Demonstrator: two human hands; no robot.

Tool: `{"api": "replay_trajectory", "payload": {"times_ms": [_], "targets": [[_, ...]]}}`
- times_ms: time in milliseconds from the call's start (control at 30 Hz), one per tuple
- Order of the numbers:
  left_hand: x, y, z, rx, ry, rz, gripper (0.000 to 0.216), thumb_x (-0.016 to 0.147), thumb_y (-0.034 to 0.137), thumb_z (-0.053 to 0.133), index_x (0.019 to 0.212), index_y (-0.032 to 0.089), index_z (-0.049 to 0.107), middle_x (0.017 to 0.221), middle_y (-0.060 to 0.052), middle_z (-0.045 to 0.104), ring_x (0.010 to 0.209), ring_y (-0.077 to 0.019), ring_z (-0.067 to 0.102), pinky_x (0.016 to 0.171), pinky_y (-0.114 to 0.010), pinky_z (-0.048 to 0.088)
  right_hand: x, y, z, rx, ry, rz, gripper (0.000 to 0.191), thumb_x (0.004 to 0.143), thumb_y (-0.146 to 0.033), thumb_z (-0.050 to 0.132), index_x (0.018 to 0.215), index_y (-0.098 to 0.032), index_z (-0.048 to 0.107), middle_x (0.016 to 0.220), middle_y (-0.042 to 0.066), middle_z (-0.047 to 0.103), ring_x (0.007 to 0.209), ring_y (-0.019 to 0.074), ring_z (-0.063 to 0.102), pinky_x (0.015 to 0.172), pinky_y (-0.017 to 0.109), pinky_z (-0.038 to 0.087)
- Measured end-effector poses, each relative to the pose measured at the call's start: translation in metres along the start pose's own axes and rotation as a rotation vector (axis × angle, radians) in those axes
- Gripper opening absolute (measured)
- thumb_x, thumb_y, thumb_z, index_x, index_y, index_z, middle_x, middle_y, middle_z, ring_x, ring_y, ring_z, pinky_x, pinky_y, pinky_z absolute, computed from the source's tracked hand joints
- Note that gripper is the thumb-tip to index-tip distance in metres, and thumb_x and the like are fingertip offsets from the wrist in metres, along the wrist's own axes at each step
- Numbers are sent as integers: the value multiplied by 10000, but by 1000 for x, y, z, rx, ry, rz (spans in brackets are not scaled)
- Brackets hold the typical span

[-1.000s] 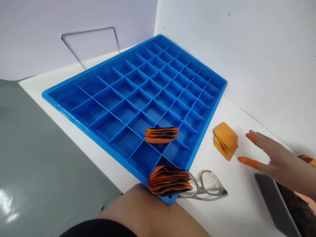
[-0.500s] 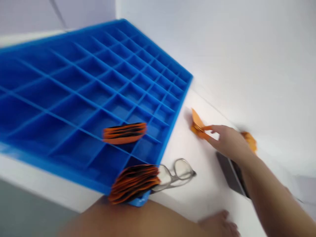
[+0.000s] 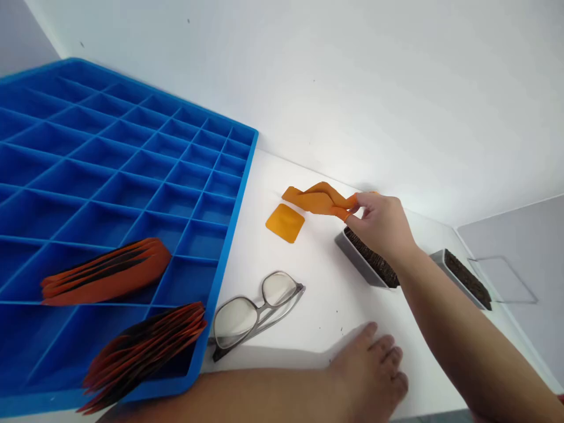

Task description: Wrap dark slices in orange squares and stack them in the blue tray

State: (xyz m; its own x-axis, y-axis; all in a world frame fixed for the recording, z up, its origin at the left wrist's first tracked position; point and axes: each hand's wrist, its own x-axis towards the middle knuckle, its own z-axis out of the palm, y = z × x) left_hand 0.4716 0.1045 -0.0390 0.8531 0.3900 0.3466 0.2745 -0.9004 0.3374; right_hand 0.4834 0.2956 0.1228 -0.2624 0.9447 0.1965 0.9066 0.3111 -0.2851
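My right hand (image 3: 383,226) pinches a thin, folded and bent orange sheet (image 3: 315,198) between thumb and finger, just above the white table. The fingertips at the pinch look orange too. Flat on the table below the sheet lies an orange square with rounded corners (image 3: 285,223). My left hand (image 3: 370,376) rests on the table at the bottom, fingers slightly bent and apart, holding nothing visible. A fanned stack of orange and black pieces (image 3: 110,273) lies in the blue compartment tray (image 3: 235,226); a second stack (image 3: 145,352) sits across its near corner.
A pair of eyeglasses (image 3: 259,311) lies beside the tray. A grey box of dark brown, bristly material (image 3: 368,261) stands under my right wrist, and a similar box (image 3: 465,279) stands farther right beside a thin wire frame (image 3: 515,301). A white wall (image 3: 352,88) rises behind.
The view has swung to the right. My right hand has lifted the orange sheet off the table, and the orange square shows beneath it. More of my left hand is visible.
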Motion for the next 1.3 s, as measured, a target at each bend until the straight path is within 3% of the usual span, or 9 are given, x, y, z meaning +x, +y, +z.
{"api": "replay_trajectory", "payload": {"times_ms": [200,333,500,567,633,733,833,1033,1300], "targets": [[-6,-1,-24,-49,-95,-47,760,987,626,547,1558,125,505,1648,-184,475,1564,-377,397,1294,-611,234,-18,17,-17,225,142,-34,390,847,-585,773,816,-206,686,790,21,667,640,122,500,573,284,368],[-8,-3,-29,-122,-13,-54,743,971,633,585,1481,93,548,1566,-204,566,1506,-390,482,1272,-593,289,-37,36,-12,410,164,-63,428,887,-600,754,762,-198,673,752,18,632,656,123,511,550,272,371],[-8,2,-48,-349,545,-79,192,984,306,581,1165,294,643,1209,16,774,1222,-175,689,1100,-340,480,-62,67,-20,692,199,-175,348,956,-496,715,772,-202,678,765,16,601,716,125,519,614,271,413],[-8,6,-59,-456,946,-118,260,930,309,659,1182,302,595,1252,-31,728,1221,-207,651,1073,-371,494,-73,85,-28,819,143,-226,326,988,-453,683,775,-206,685,718,7,576,682,118,514,619,271,434],[-7,7,-66,-402,1074,-222,399,880,257,692,1240,234,521,1375,-115,621,1310,-227,560,1109,-370,472,-83,103,-34,930,51,-275,340,997,-450,671,762,-206,691,652,0,547,621,115,499,583,271,447],[-5,3,-63,-357,1050,-400,605,877,89,631,1426,197,400,1483,-173,482,1427,-226,453,1166,-371,430,-94,119,-37,1052,-99,-363,276,961,-439,723,813,-208,744,744,34,632,658,132,564,578,284,496],[-3,-5,-59,-446,1006,-530,631,947,139,640,1511,239,375,1331,-119,569,1244,-182,570,1075,-319,487,-101,121,-34,1116,-229,-439,187,925,-367,775,827,-209,760,825,41,656,689,121,588,582,268,501],[-2,-9,-75,-586,846,-470,128,972,345,696,1025,249,629,954,6,701,948,-150,640,891,-264,524,-115,120,-29,1050,-304,-420,148,927,-206,755,805,-184,674,808,9,587,718,99,548,617,254,462],[0,-6,-79,-880,770,-658,238,1026,329,564,863,170,632,786,-6,641,753,-106,587,747,-226,514,-129,123,-23,1043,-297,-414,262,938,-128,681,713,-176,557,728,-28,514,644,74,473,581,246,399]]}}
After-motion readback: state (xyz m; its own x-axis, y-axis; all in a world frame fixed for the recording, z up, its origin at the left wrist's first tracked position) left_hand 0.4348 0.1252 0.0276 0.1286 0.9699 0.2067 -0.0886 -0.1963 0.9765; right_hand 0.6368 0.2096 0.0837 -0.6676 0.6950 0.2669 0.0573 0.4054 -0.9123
